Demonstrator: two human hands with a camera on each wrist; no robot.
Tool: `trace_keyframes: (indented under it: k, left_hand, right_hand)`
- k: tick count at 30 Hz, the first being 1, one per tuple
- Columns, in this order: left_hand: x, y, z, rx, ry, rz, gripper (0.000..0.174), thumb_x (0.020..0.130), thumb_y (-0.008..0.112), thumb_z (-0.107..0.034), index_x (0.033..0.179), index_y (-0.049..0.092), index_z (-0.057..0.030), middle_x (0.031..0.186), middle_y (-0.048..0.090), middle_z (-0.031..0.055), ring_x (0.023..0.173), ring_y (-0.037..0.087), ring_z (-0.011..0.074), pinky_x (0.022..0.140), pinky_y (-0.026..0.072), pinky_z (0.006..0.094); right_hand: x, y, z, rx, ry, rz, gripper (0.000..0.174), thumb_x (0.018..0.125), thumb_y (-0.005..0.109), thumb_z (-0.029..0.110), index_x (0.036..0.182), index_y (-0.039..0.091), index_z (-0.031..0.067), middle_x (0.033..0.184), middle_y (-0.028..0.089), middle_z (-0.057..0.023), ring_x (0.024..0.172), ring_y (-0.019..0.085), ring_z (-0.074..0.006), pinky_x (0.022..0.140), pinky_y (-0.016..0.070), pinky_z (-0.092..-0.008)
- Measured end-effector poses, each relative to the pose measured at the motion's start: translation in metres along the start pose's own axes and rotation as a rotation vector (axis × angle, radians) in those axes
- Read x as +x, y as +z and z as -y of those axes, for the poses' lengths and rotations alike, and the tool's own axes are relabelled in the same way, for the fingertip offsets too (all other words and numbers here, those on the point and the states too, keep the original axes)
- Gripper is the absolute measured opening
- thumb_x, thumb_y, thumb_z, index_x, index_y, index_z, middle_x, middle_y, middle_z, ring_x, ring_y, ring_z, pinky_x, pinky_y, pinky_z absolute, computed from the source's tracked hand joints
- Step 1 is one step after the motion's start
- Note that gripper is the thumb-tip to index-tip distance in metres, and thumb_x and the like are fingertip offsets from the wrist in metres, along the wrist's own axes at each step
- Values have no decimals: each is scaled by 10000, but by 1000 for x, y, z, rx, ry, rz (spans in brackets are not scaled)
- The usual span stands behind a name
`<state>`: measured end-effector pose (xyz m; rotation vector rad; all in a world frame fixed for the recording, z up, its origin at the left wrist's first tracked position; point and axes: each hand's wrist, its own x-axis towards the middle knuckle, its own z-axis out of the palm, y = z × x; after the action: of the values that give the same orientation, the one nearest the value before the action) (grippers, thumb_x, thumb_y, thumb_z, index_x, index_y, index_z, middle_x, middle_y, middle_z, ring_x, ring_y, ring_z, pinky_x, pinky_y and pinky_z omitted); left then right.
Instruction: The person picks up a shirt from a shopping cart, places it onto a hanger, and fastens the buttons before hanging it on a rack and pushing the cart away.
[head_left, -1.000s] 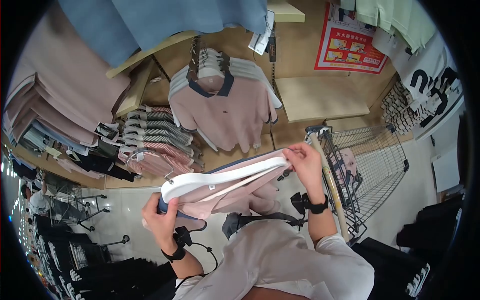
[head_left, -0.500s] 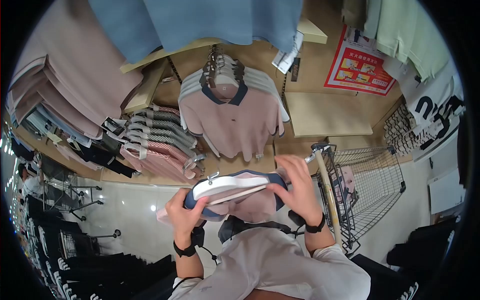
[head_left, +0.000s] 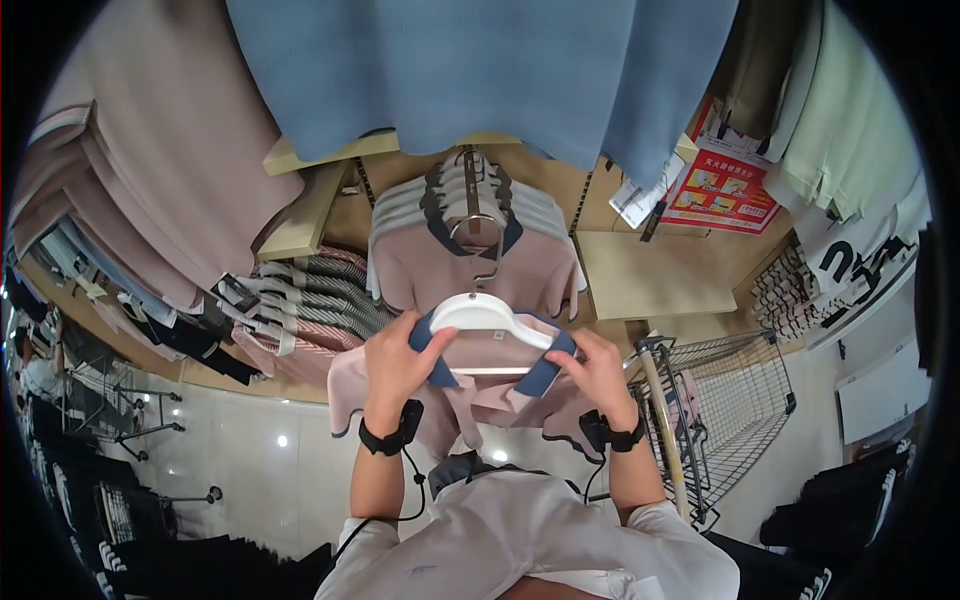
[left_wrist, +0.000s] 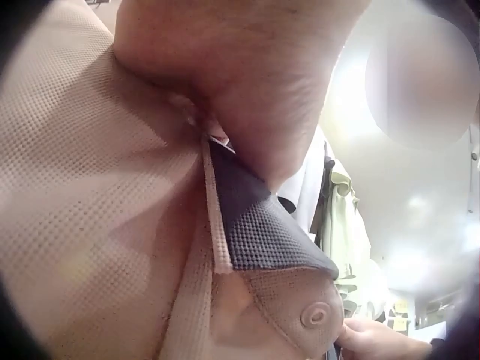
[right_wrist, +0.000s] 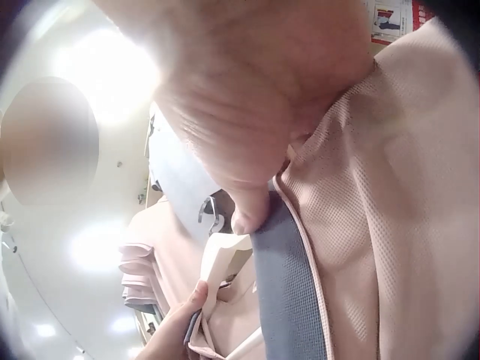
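Observation:
A pink polo shirt (head_left: 350, 388) with a navy collar (head_left: 541, 377) hangs on a white hanger (head_left: 478, 312), its metal hook pointing away towards the rack. My left hand (head_left: 396, 362) pinches the collar's left side, thumb on top. On the other side, my right hand (head_left: 600, 378) holds the collar and shoulder between thumb and fingers. The left wrist view shows a collar tip (left_wrist: 274, 236) and a button (left_wrist: 316, 314) beneath the hand. In the right wrist view, my thumb presses the collar close to the hanger's arm. Fabric hides most of the fingers.
Similar pink polos (head_left: 415, 265) hang just ahead, under a blue garment (head_left: 470, 70). Striped shirts (head_left: 330, 300) are at the left. A bare shelf (head_left: 655, 275) lies to the right, above a shopping cart (head_left: 735, 400). Dark clothes (head_left: 220, 560) line the near left.
The shirt and hanger have swung round from a slant to face me squarely, hook now upward. My right hand has shifted from the hanger's end to gripping the collar. The view has moved too.

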<state>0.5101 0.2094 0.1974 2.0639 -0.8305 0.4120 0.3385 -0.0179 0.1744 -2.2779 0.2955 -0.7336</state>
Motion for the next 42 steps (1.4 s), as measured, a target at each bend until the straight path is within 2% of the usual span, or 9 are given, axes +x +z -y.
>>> trace_keyframes:
  k: [17,24,27,28,30,32,37,39,42]
  left_hand:
    - [44,65,94,-80,-7,208,424,763,749,-407,798,619,-5,691,623,155,638,618,344,584,477,405]
    - [43,85,128,41,188,83,290,725,743,-276,823,630,-27,774,613,127,796,568,312,738,413,418]
    - [41,87,132,35,163,78,270,703,740,-227,848,626,-30,789,602,116,798,557,310,760,415,410]
    - [40,88,134,26,153,56,267,700,739,-214,853,622,-29,796,600,111,800,555,309,764,416,407]
    - [38,93,140,29,118,76,276,687,739,-190,867,614,-22,825,598,110,832,552,310,780,416,408]
    - [38,98,142,25,110,21,269,682,734,-170,869,612,-19,843,601,107,869,551,312,794,417,408]
    - [37,89,129,-3,165,-21,362,716,715,-134,1012,557,2,1016,553,175,911,545,322,850,411,442]
    - [22,76,127,-250,5,-305,427,742,718,-136,1086,519,19,1103,525,189,964,545,302,882,418,432]
    - [-31,90,168,-361,-229,-351,416,756,730,-135,1086,534,24,1077,550,153,964,559,265,872,441,378]
  right_hand:
    - [44,64,-57,-92,201,-40,338,761,770,317,909,689,24,736,610,-98,663,566,-257,643,461,-347]
    - [29,84,-57,-576,63,-248,626,716,807,311,1201,556,6,1168,536,-173,1085,500,-340,861,432,-398]
    - [1,128,-80,-123,489,-670,693,801,755,329,1297,431,-32,1086,561,-125,1009,551,-219,844,453,-314]
    - [-9,144,-91,-128,501,-656,693,801,755,329,1297,431,-32,1086,561,-125,1009,551,-219,844,453,-314]
    - [-23,172,-103,381,957,-254,628,815,755,329,1269,467,5,1069,576,-83,934,574,-174,790,469,-278]
    - [-17,199,-96,590,983,-62,541,826,748,319,1216,518,24,1009,593,-46,875,585,-147,749,476,-275]
    - [12,232,-117,741,924,-190,386,879,696,260,1135,569,0,982,631,-66,833,630,-166,714,492,-282]
    - [9,236,-127,711,889,-282,334,897,677,229,1118,582,-3,976,644,-75,831,647,-178,706,497,-284]
    - [-1,228,-125,787,951,-238,250,919,643,179,1069,604,-17,980,656,-97,861,667,-200,700,502,-288]
